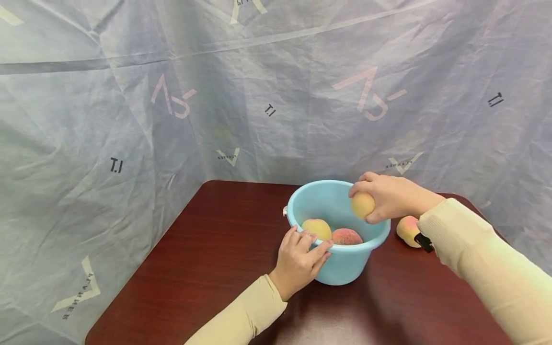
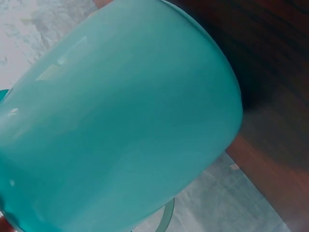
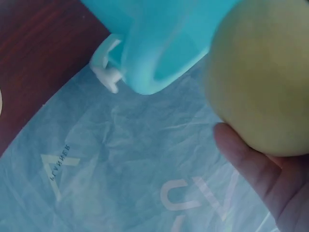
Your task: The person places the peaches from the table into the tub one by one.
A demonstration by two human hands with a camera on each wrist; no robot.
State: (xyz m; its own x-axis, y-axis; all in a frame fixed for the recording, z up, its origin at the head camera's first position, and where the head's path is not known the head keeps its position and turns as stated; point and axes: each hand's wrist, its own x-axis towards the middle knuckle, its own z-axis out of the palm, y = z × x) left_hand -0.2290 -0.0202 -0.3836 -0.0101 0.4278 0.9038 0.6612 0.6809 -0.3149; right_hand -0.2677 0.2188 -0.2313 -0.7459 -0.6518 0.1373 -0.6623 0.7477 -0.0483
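A light blue bucket (image 1: pixel 342 266) stands on the table, with a yellow peach (image 1: pixel 316 229) and a redder peach (image 1: pixel 346 236) inside. My left hand (image 1: pixel 299 261) grips its near-left rim, fingers bent over the edge. The bucket's outer wall (image 2: pixel 120 116) fills most of the left wrist view. My right hand (image 1: pixel 388 196) holds another yellow peach (image 1: pixel 362 205) above the bucket's right side. In the right wrist view this held peach (image 3: pixel 263 77) is large, with fingers (image 3: pixel 246 157) against it. One more peach (image 1: pixel 407 231), yellow and pink, lies on the table right of the bucket, partly behind the right sleeve.
The dark red-brown wooden table (image 1: pixel 207 239) reaches back to a grey printed cloth (image 1: pixel 276 96), which also hangs along its left side. A white handle joint (image 1: pixel 285 211) sticks out at the bucket's left rim. A dark band (image 1: pixel 424 242) shows at the right cuff.
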